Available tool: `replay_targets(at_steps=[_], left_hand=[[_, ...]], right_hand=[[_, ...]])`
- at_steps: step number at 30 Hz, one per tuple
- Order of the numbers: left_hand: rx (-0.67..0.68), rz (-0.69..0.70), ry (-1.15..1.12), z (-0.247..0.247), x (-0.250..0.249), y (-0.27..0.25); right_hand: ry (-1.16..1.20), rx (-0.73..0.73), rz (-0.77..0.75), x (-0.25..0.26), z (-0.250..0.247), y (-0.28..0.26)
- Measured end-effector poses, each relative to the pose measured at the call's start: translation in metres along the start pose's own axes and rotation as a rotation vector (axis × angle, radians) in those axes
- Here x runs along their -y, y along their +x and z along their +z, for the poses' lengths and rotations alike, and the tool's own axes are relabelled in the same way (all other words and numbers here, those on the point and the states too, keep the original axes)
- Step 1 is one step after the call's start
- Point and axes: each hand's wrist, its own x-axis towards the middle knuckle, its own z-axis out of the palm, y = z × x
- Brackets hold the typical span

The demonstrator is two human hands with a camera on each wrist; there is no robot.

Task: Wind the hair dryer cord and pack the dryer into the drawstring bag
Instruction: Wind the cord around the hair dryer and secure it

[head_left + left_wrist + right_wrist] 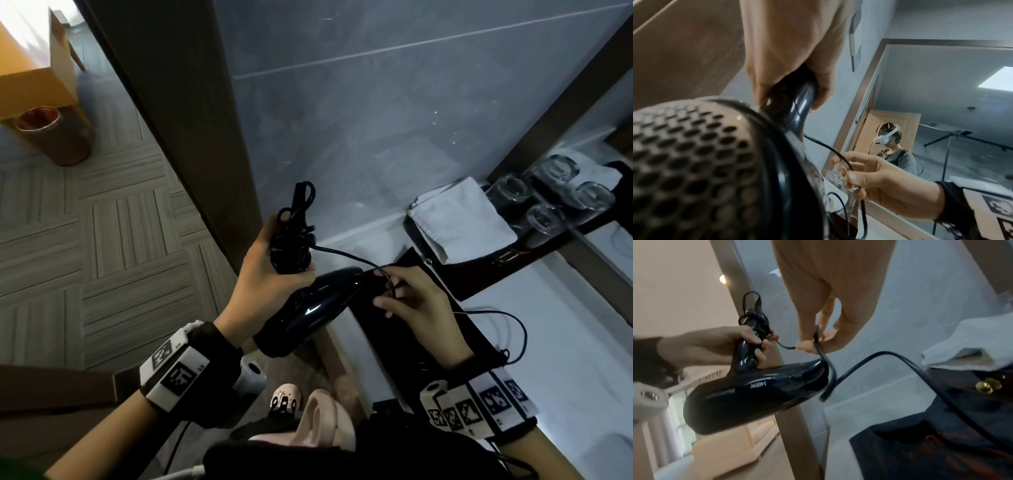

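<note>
A glossy black hair dryer [308, 308] hangs in the air, nozzle toward the counter. My left hand [274, 267] grips its handle, where several turns of black cord [294, 219] are wound. The wrist view shows the dryer [756, 394] and its rear grille [684, 162] up close. My right hand [390, 291] pinches the loose cord near the nozzle; the cord [900, 356] loops on to the right over the counter. The black drawstring bag [428, 346] lies flat on the counter under my right hand, and the bag [931, 443] fills the lower right of that view.
A folded white cloth [459, 219] lies behind the bag, beside several upturned glasses [548, 195] on a dark tray. A mirror [941, 97] stands above the counter. A dark door frame [191, 137] is at the left, with a waste bin [58, 133] on the floor beyond.
</note>
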Motion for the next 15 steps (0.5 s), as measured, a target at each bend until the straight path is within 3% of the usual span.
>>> replay_targets(at_steps=[4,7,10,15], left_hand=[[-0.018,0.035,0.044,0.001,0.0,-0.001],[-0.07,0.061,0.073,0.0,0.002,-0.001],[-0.039,0.103,0.136,-0.001,0.004,-0.001],[-0.031,0.101,0.203,0.003,0.01,-0.003]], right_hand=[[-0.291,-0.069,-0.071,0.004,-0.003,0.006],[-0.454,0.122,-0.136,0.013,-0.007,0.004],[-0.519,0.336,-0.16,0.027,-0.011,-0.003],[-0.792,0.483,-0.319,0.052,-0.008,-0.01]])
